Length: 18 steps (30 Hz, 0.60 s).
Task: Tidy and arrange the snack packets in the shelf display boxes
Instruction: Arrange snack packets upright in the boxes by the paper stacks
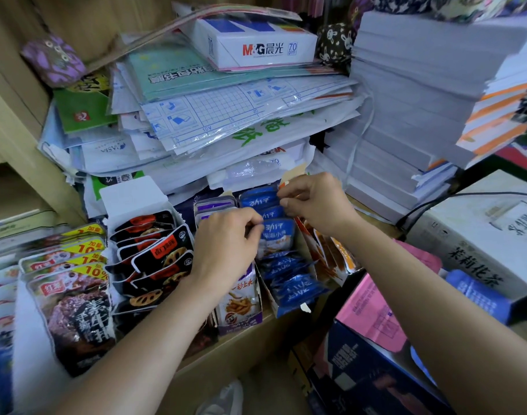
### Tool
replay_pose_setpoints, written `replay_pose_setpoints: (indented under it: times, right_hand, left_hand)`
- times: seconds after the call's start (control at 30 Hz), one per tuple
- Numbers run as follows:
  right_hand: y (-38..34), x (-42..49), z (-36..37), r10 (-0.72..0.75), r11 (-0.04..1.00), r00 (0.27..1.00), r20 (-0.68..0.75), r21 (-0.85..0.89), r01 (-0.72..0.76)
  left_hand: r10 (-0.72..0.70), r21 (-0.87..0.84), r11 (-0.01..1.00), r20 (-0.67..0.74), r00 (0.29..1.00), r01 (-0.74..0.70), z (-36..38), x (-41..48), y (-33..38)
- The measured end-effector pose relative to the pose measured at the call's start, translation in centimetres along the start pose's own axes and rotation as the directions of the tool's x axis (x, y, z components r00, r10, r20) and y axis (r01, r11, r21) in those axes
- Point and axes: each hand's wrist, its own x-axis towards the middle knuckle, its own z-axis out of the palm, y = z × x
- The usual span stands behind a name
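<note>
Head view, downward, close over shelf (244, 333)

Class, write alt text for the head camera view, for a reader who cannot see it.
Two bare hands sort blue snack packets standing in a display box on a crowded shelf: the left hand pinches one packet, the right hand another farther back. Boxes of purple packets, black packets and orange packets stand alongside, beneath stacked paper.

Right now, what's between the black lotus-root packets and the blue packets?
A box of purple packets, partly under the left hand, stands between the black packets and the blue packets. The head view shows it.
</note>
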Motion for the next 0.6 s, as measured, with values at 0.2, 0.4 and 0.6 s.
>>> replay_pose_setpoints:
  times: [0.2, 0.4, 0.6]
  right_hand:
    - [0.1, -1.9, -0.9, -0.059, 0.997, 0.998, -0.006, -0.041, 0.059]
    - [0.2, -4.4, -1.3, -0.178, 0.962, 0.98, 0.093, -0.194, 0.194]
    - [-0.4, -5.1, -2.5, -0.038, 0.921, 0.928, 0.37, -0.348, 0.177]
  left_hand:
    - [-0.183, -0.086, 0.98, -0.06, 0.981, 0.177, 0.4, 1.8, -0.4]
    - [-0.159, -0.08, 0.985, -0.053, 0.986, 0.155, 0.6, 1.7, -0.6]
    - [-0.043, 0.055, 0.997, -0.027, 0.999, 0.044, 0.7, 1.5, -1.0]
